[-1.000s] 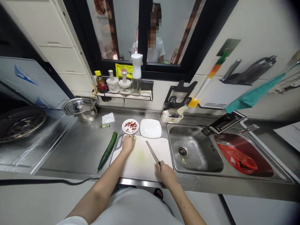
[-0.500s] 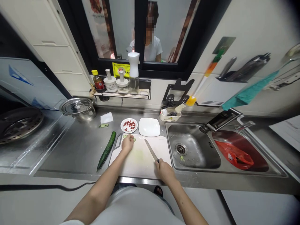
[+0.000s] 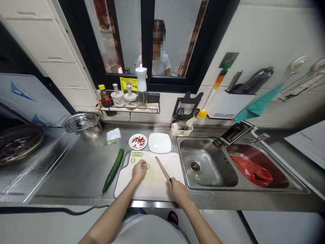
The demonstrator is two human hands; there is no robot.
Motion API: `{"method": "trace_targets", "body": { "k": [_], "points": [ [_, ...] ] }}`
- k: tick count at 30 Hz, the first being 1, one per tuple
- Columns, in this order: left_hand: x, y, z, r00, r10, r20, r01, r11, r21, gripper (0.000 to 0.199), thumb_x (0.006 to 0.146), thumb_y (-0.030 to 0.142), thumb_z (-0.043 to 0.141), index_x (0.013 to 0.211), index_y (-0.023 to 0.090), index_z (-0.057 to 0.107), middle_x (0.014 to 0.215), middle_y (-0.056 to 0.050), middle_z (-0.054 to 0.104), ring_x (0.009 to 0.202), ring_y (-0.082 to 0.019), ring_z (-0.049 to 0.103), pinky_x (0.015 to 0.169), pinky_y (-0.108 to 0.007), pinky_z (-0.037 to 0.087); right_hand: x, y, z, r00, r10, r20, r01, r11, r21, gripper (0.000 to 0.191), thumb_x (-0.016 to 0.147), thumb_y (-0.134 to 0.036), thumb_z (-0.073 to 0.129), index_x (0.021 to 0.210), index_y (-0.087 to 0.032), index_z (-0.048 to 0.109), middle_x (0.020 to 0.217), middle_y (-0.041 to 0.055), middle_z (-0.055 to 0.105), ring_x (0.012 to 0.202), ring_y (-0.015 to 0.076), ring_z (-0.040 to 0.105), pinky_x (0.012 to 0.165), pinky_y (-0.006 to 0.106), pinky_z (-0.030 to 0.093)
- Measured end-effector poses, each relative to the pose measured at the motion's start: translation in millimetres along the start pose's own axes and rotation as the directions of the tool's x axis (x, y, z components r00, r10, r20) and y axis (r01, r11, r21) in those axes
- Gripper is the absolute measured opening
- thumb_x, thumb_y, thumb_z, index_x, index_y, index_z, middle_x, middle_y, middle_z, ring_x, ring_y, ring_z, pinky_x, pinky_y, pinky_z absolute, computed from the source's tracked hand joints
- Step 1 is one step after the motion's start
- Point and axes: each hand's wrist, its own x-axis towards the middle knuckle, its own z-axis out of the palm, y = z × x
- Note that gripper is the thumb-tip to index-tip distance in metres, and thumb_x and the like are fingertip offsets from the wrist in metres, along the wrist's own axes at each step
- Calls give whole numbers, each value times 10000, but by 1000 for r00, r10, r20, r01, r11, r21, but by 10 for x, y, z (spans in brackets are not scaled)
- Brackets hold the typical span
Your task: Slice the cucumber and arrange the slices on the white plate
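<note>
My left hand (image 3: 138, 171) is over the middle of the white cutting board (image 3: 157, 193), its fingers closed on a cucumber slice (image 3: 148, 166) that shows at the fingertips. Whether more slices are under the fingers is hidden. A row of cut cucumber slices (image 3: 137, 154) lies along the board's far left, with another slice or small stack (image 3: 133, 160) just below. My right hand (image 3: 178, 191) grips the black handle of a kitchen knife (image 3: 162, 168), whose blade points away and left above the board. A whole cucumber (image 3: 113, 172) rests on the counter left of the board.
Behind the board stand a plate of chopped red pieces (image 3: 137, 142) and a white square plate (image 3: 159, 142). To the right is a sink (image 3: 210, 162), with a red plastic bag (image 3: 251, 171) in its second basin. A lidded pot (image 3: 83, 125) stands at left.
My left hand has moved from the board's far left edge toward me and slightly right, with a slice at its fingers, uncovering the row of slices. My right hand still holds the knife.
</note>
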Motion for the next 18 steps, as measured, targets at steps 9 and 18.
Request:
{"method": "trace_targets", "body": {
  "k": [9,18],
  "points": [
    [-36,-47,-4,999,35,-41,-34,999,30,246,790,156,557,1030,198,589,807,-4,650,781,-149,605,702,-229,392,16,36,-9,1000,28,13,-29,999,32,391,985,-378,271,1072,-161,584,978,146,695,936,216,660,762,293,429],
    [21,-20,-50,998,-39,-45,41,999,36,201,797,192,602,998,195,595,800,-14,657,796,-164,623,705,-238,410,-206,-53,-109,1000,-8,-20,9,1000,30,398,986,-406,292,1056,-174,607,956,125,702,938,209,657,748,264,419]
  ]
}}
